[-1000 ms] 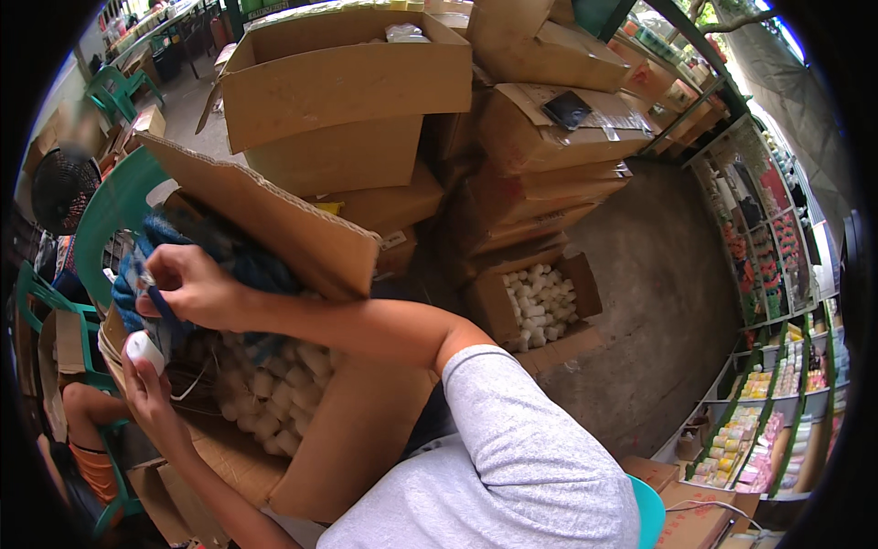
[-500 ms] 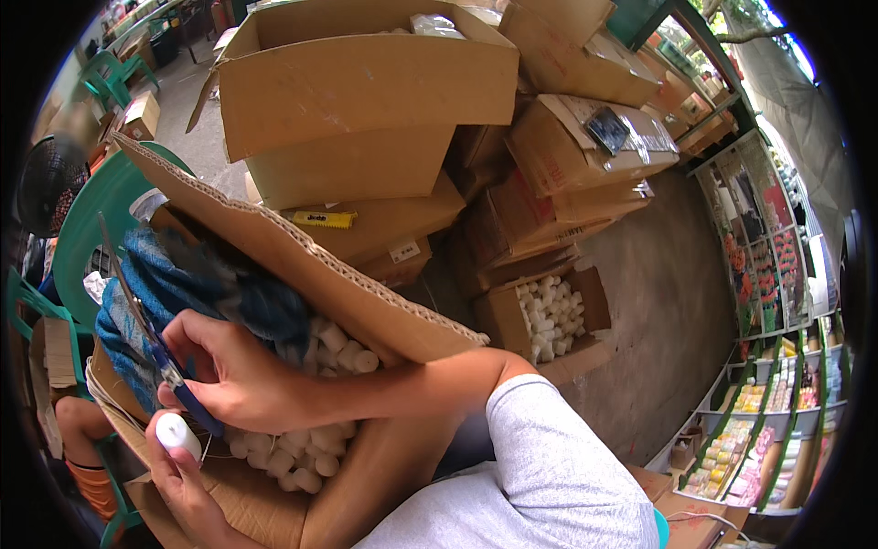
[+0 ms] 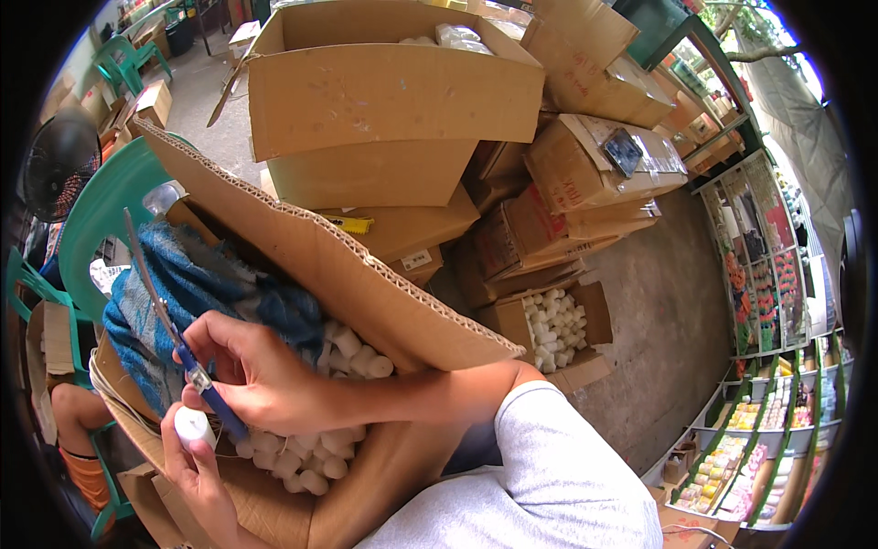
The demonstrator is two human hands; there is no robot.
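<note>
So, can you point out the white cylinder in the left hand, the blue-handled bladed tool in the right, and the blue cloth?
White cylinder [image 3: 193, 426], head view: its round end.
Blue-handled bladed tool [image 3: 217, 399], head view: its handle.
Blue cloth [image 3: 222, 285], head view: its middle folds.

I find the right hand [image 3: 265, 380] hiding some white pieces [image 3: 315, 453] in the near box [image 3: 389, 471]; left of it, only part of a person [image 3: 77, 407] shows; far right of it, shelf goods [image 3: 722, 467] are too tiny to identify.
</note>
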